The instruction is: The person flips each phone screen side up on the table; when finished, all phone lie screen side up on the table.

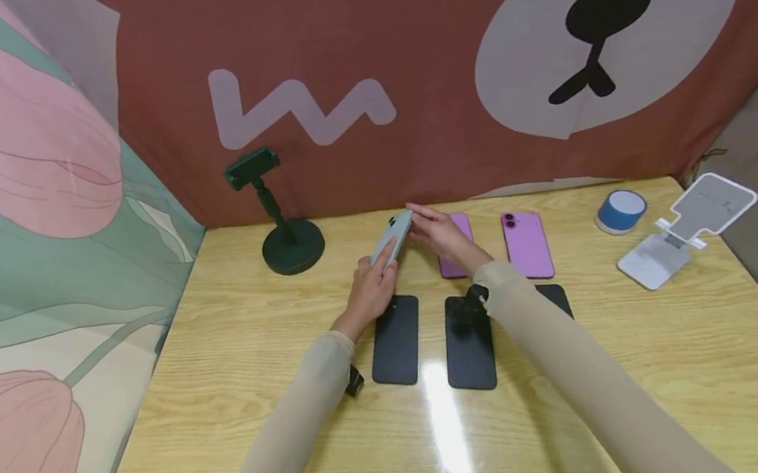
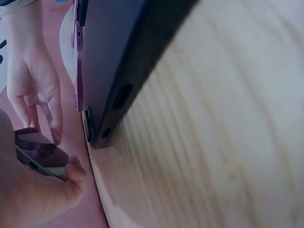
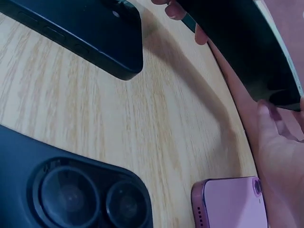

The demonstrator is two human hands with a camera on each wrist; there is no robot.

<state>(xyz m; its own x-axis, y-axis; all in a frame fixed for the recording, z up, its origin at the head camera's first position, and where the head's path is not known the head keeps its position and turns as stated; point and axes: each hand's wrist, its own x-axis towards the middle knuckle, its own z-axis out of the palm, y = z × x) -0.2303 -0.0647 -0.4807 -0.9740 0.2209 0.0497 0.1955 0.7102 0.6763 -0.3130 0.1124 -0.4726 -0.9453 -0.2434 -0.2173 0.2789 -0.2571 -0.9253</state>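
A light blue phone [image 1: 392, 239] is held tilted above the far part of the table, camera side up. My left hand [image 1: 373, 288] grips it along its near end and sides. My right hand [image 1: 441, 233] pinches its far end between thumb and fingers; in the right wrist view, the dark screen [image 3: 247, 47] of this phone shows, with the right thumb at its corner. Just below my left hand lies a black phone [image 1: 395, 345]. Another black phone [image 1: 470, 355] lies under my right wrist, and a purple phone [image 1: 452, 265] is partly hidden behind my right hand.
A second purple phone [image 1: 529, 246] lies to the right, with a third black phone [image 1: 557, 297] partly covered by my right sleeve. At back left stands a dark green phone stand [image 1: 291, 246]. A blue and white cylinder [image 1: 620, 211] and a white folding stand [image 1: 655, 262] are at right.
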